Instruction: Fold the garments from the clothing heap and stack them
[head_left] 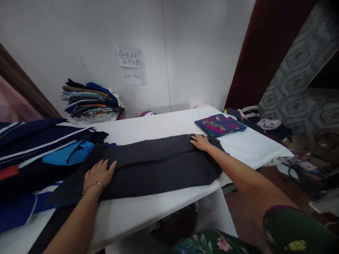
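Note:
A dark grey garment (pixel 159 173) lies stretched lengthwise across the white-covered table, with a long fold line running along it. My left hand (pixel 98 174), a bracelet at its wrist, rests on the garment's left part with fingers spread flat. Near the garment's right end, my right hand (pixel 200 142) lies on its far edge, fingers apart and palm down. Just beyond that hand is a folded blue and magenta patterned garment (pixel 219 125). The grey garment's left end meets a heap of navy and blue clothes (pixel 39 148).
A stack of folded clothes (pixel 91 100) stands at the back left against the wall. Handwritten paper signs (pixel 131 58) are stuck above the white table (pixel 159 125). More clothes (pixel 254 118) lie past the table's right end, with boxes and clutter on the floor there.

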The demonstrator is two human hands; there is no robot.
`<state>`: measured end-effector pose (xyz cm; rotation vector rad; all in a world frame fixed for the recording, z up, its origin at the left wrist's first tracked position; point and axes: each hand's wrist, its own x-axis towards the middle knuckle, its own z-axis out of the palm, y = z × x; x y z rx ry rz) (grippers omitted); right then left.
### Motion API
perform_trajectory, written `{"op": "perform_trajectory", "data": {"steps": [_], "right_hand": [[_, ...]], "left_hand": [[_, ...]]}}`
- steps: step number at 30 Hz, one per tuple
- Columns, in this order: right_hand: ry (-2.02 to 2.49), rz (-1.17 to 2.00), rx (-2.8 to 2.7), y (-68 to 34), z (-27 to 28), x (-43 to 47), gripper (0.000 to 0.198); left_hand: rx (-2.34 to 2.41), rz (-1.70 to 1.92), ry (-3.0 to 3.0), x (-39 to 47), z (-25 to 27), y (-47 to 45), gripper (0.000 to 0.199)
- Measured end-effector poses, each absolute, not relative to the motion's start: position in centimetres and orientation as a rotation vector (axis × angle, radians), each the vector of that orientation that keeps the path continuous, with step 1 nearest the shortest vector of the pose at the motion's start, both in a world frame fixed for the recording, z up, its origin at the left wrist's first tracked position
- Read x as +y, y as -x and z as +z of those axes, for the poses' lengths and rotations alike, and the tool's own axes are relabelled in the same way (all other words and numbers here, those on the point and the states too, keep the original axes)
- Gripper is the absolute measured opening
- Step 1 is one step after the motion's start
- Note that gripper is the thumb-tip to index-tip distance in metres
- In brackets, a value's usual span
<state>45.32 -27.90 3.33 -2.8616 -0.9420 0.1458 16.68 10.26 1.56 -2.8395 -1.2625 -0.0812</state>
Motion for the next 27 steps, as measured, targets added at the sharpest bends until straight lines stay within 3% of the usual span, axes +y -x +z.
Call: {"op": "perform_trajectory", "data": {"steps": [9, 14, 21, 27], "right_hand": [[2.812, -0.046, -1.198, -38.0, 0.2, -28.2, 0.067], [2.795, 0.093, -1.176, -37.8, 2.9, -27.5, 0.067], [2.491, -0.054, -1.434, -33.8, 7.9, -22.8, 0.068], [2.365, -0.099, -1.531, -32.5, 7.7, -18.1, 0.067]], "left_hand": [[-1.266, -0.027, 2.828, 10.3, 1.6, -16.7, 0.069], [-1.273, -0.063, 2.84, 10.2, 1.7, -16.7, 0.07], [-1.286, -0.156, 2.875, 9.6, 1.7, -16.7, 0.068], [-1.323, -0.208, 2.899, 8.7, 1.5, -16.3, 0.061]]}}
